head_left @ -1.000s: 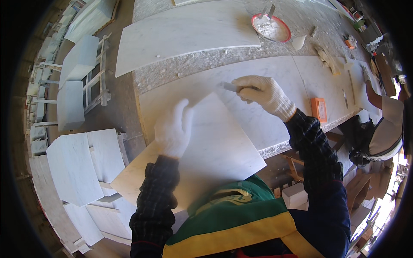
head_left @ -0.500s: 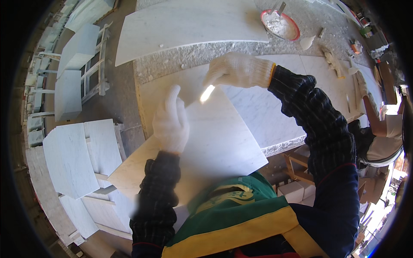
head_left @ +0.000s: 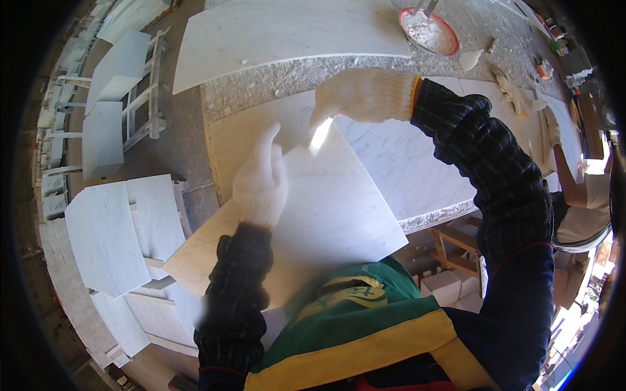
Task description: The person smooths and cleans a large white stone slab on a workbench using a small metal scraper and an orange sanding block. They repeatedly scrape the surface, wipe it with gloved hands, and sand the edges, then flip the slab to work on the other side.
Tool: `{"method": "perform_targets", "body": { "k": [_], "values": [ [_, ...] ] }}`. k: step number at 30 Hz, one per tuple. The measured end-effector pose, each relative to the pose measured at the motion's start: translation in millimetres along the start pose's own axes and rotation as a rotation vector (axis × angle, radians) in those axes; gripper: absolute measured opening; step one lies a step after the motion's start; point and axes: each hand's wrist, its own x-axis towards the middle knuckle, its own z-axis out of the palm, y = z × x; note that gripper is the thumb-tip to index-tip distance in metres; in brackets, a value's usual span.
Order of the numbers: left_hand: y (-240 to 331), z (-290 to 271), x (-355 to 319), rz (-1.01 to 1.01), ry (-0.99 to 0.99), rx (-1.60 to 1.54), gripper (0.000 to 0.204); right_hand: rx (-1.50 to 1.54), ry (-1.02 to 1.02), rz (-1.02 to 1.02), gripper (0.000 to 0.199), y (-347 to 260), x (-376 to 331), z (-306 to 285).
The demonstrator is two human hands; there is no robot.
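A white marble slab [head_left: 332,208] lies tilted across the near edge of a stone worktable [head_left: 417,156]. My left hand [head_left: 262,177], in a white knit glove, rests flat on the slab's left part with fingers together. My right hand [head_left: 360,96], also gloved, is closed on a small pale flat tool [head_left: 319,137] whose blade touches the slab's far corner. My dark checked sleeves reach in from below.
A red-rimmed bowl of white paste [head_left: 428,30] sits at the table's far right, near tools and rags [head_left: 508,85]. A large marble slab [head_left: 287,32] lies behind. Cut marble pieces [head_left: 107,241] are stacked on racks at left. Another person [head_left: 580,195] sits at right.
My right hand has swung left from the table's middle to the slab's far corner with the tool. My left hand has stayed on the slab.
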Motion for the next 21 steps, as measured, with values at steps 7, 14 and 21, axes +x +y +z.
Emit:
{"method": "perform_targets", "body": {
  "k": [7, 14, 21],
  "values": [
    [2, 0, 2, -0.036, -0.050, 0.016, 0.035, -0.077, -0.038, -0.065, 0.026, -4, 3, 5],
    [4, 1, 3, 0.003, -0.021, -0.026, 0.033, -0.161, -0.222, 0.124, 0.018, -19, 4, -12],
    [3, 2, 3, -0.003, -0.037, -0.024, 0.032, -0.246, -0.108, 0.005, 0.033, -16, -5, -9]
  ]
}}
